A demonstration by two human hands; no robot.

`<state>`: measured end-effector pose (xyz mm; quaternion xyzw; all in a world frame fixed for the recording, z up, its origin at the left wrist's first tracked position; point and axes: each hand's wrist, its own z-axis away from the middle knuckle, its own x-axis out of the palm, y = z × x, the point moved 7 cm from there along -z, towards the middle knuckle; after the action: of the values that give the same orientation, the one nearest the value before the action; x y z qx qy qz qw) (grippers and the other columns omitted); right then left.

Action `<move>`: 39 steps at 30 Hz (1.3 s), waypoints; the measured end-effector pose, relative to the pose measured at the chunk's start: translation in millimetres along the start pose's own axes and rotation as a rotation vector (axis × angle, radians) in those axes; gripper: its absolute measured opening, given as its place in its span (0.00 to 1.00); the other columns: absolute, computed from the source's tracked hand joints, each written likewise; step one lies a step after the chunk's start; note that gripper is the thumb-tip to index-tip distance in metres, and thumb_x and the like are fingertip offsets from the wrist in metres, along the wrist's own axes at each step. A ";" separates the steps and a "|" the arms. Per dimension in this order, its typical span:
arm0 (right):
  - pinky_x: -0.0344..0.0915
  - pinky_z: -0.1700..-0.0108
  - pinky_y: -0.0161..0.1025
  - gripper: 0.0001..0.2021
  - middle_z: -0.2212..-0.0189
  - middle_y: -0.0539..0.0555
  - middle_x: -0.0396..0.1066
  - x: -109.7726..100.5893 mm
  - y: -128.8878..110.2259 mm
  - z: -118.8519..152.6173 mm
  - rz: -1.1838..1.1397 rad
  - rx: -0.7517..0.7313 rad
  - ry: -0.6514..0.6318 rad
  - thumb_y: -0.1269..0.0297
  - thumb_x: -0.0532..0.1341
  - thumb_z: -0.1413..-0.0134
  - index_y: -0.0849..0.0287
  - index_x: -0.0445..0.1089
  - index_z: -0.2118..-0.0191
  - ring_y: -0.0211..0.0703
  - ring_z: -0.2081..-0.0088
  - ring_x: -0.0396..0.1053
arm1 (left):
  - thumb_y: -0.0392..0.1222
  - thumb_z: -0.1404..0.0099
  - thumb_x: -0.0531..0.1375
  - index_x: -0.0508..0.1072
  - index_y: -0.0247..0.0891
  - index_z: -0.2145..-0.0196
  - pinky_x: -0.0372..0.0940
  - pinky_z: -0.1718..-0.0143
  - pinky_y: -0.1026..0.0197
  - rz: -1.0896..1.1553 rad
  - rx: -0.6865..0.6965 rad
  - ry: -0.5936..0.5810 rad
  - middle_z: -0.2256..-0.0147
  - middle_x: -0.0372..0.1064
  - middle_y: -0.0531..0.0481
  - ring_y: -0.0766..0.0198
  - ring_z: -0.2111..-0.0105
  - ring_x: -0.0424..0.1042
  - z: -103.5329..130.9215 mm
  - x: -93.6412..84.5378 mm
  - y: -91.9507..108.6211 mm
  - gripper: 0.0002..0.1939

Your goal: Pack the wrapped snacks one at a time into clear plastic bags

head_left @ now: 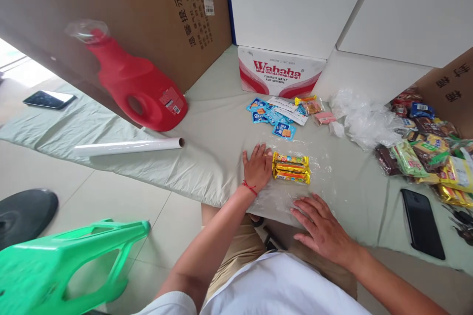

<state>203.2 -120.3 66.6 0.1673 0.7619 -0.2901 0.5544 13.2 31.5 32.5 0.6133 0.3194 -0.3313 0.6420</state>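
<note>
While both hands lie flat on the clear plastic sheet, nothing is gripped by either. The left hand is spread palm-down, fingers extended, its fingertip side touching the left end of the yellow snack packets. The right hand is also released, pressed flat on the sheet's near edge, clear of the packets.

Packets are stacked together on the sheet, atop the pale cloth. Long axis runs left-right across the view, roughly square to the left forearm. From the left hand they lie immediately right; from the right hand, up and slightly left, near but apart. The left hand is nearer.

Noted beside: film roll well to the left, blue sachets beyond the packets, black phone to the right.
</note>
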 end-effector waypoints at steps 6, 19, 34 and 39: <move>0.68 0.46 0.53 0.14 0.51 0.60 0.75 -44.7 43.3 -21.4 -0.110 0.212 0.206 0.63 0.57 0.31 0.54 0.68 0.43 0.53 0.49 0.70 | 0.48 0.22 0.39 0.71 0.45 0.38 0.38 0.28 0.34 0.059 -0.076 -0.034 0.30 0.58 0.48 0.56 0.28 0.52 -6.9 -4.3 -7.8 0.27; 0.64 0.53 0.46 0.17 0.52 0.66 0.75 0.1 190.2 -168.1 0.125 0.617 -0.293 0.60 0.63 0.39 0.60 0.73 0.47 0.60 0.47 0.67 | 0.35 0.35 0.53 0.70 0.34 0.44 0.56 0.31 0.42 0.026 -0.022 0.427 0.37 0.64 0.35 0.49 0.33 0.60 19.4 -11.5 -22.5 0.22; 0.57 0.63 0.35 0.16 0.59 0.56 0.71 -32.0 115.3 -121.2 -0.027 0.169 -0.185 0.65 0.50 0.30 0.54 0.75 0.51 0.42 0.62 0.68 | 0.32 0.47 0.56 0.50 0.33 0.30 0.41 0.27 0.41 0.027 -0.085 0.275 0.37 0.65 0.35 0.49 0.33 0.61 18.5 -8.9 -18.9 0.47; 0.62 0.59 0.37 0.18 0.56 0.56 0.72 -9.5 86.9 -88.8 -0.102 0.102 -0.226 0.65 0.50 0.30 0.50 0.75 0.45 0.45 0.58 0.68 | 0.32 0.46 0.56 0.65 0.36 0.36 0.43 0.28 0.41 0.029 -0.083 0.258 0.49 0.75 0.40 0.50 0.41 0.68 17.8 -12.5 -18.1 0.38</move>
<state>190.0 3.5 72.5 0.1227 0.6864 -0.3733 0.6120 -8.7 13.6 33.0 0.6283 0.4038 -0.2266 0.6252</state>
